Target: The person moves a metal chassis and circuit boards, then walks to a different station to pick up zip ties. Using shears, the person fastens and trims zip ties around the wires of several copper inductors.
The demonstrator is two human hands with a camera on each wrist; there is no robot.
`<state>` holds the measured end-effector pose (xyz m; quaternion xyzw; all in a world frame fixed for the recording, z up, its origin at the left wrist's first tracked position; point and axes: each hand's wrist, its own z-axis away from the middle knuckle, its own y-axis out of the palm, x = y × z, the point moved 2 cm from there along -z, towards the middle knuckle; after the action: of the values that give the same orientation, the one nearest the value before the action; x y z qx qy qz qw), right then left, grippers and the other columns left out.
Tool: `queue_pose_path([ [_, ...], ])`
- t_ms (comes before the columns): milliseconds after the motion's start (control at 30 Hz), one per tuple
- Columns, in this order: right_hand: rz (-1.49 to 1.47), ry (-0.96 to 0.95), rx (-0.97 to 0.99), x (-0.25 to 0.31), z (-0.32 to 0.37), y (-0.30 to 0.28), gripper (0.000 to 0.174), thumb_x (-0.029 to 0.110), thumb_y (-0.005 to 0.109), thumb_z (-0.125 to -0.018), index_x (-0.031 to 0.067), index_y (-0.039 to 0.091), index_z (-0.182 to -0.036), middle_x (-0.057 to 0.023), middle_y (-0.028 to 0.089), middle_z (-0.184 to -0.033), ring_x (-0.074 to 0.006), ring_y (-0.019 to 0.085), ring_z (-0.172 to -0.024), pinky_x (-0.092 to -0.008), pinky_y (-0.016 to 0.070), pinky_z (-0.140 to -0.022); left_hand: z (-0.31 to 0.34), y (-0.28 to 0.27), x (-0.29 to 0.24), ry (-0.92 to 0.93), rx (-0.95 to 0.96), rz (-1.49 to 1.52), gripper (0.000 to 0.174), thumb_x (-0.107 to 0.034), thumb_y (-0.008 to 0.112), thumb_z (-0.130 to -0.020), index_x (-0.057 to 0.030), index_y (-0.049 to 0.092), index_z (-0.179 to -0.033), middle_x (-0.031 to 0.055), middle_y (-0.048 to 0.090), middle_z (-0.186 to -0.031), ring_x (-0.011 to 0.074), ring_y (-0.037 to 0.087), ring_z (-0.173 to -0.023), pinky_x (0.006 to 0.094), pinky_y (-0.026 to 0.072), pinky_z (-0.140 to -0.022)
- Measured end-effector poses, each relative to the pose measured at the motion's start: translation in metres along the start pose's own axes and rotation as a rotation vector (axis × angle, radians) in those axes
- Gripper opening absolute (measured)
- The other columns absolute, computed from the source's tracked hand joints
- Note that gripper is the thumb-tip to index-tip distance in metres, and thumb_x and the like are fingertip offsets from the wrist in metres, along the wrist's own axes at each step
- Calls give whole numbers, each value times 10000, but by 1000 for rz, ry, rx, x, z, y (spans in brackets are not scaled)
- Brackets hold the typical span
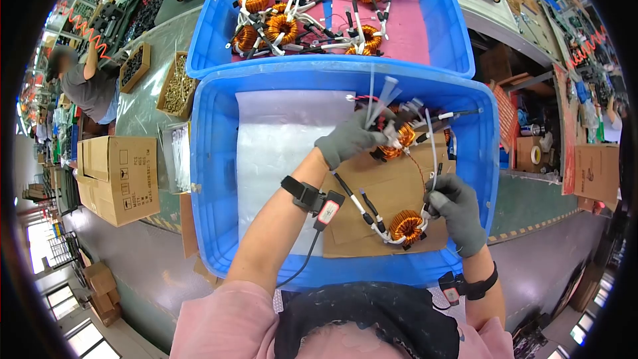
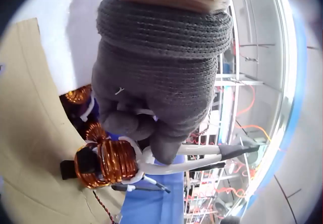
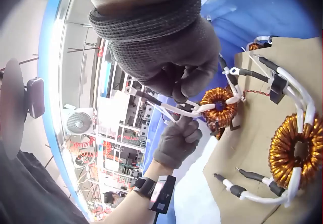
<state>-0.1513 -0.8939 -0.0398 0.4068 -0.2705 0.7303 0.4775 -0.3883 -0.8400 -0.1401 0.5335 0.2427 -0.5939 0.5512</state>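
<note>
Gripping thick white insulated leads [image 2: 174, 168] just beside the copper-wound ring coil they belong to [image 2: 121, 161], the grey-gloved left hand [image 1: 349, 138] has its fingers curled in, the coil sitting just past the fingertips above a brown cardboard sheet [image 1: 355, 223]. A cluster of clear plastic strips [image 1: 385, 93] sticks up by that hand; how it is held cannot be told. The grey-gloved right hand [image 1: 458, 209] has its fingers closed together at the tips, pinching the lower end of a thin whitish strip [image 1: 433, 149] that rises toward the held coil. Below, near the right hand, a second copper-wound ring coil [image 3: 281, 153] lies on the cardboard, its black-sleeved leads spread across the sheet. More windings show past the cardboard's edge, partly covered by the left hand. All this is inside a deep blue plastic bin [image 1: 206, 173], with a pale foam-like sheet [image 1: 286, 139] on the left side of its floor. Right behind it, another blue plastic bin [image 1: 445, 20] holds several leaded copper coils [image 1: 281, 28] over pink sheeting [image 1: 412, 30]. To the left, an open tray of brass-coloured pieces [image 1: 176, 86] rests on a bench [image 1: 149, 113].
</note>
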Motion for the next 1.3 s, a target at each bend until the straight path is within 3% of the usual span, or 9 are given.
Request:
queue_pose_path([
  [133,-11,-78,-82,15,9,-3,166,37,548,-832,4,586,-990,-38,603,-782,-69,532,-633,-219,454,-575,9,46,-30,49,108,-542,439,-131,720,-771,-108,559,-1179,22,586,-917,159,583,-787,262,482,-744],
  [200,-67,-177,-146,28,18,-4,155,40,549,-836,16,581,-986,-36,604,-788,-64,537,-647,-213,449,-578,5,59,-4,479,-40,-903,413,-145,737,-744,-103,580,-1125,45,594,-922,165,582,-857,300,480,-805],
  [333,-48,-315,-220,45,39,-14,154,48,559,-838,25,575,-989,-36,608,-800,-59,539,-655,-200,440,-578,50,64,-52,240,-350,-334,254,-152,648,-803,-43,576,-1020,125,617,-887,218,612,-814,325,488,-743],
  [500,-111,-306,-183,39,43,-18,189,35,552,-824,29,570,-1012,-33,601,-783,-54,524,-636,-196,432,-569,113,79,-87,391,-676,-854,308,-254,644,-832,5,574,-983,153,646,-796,225,610,-696,369,479,-652],
  [667,-162,-231,-79,17,31,-5,207,10,527,-804,27,570,-1005,-6,559,-731,-48,479,-596,-199,407,-547,65,51,-35,-282,-476,-506,277,-127,649,-801,-68,575,-1061,110,669,-844,227,630,-713,339,498,-647],
  [867,263,20,133,-29,20,9,227,33,533,-746,4,575,-968,-7,533,-701,-78,483,-594,-243,415,-553,18,17,2,27,102,-1368,345,-61,625,-779,-118,570,-1115,72,672,-873,219,605,-669,322,511,-571],
  [933,293,83,151,-48,12,13,235,47,544,-734,7,579,-963,-18,533,-691,-98,496,-611,-257,423,-575,18,14,-2,-85,121,-1182,253,-97,585,-847,-81,578,-1100,53,682,-915,171,571,-625,279,465,-480],
  [1000,433,132,169,-54,5,22,245,54,551,-732,12,585,-972,-41,536,-690,-112,525,-636,-266,430,-594,18,7,2,-584,-163,38,217,-172,525,-922,-21,580,-1069,78,683,-926,97,486,-510,226,363,-386],
  [1300,485,94,119,-65,-13,40,252,71,559,-737,1,595,-976,-92,595,-714,-167,588,-662,-309,466,-624,25,1,2,-610,-149,241,263,-203,462,-963,23,579,-1030,149,673,-923,19,297,-416,162,241,-338],
])
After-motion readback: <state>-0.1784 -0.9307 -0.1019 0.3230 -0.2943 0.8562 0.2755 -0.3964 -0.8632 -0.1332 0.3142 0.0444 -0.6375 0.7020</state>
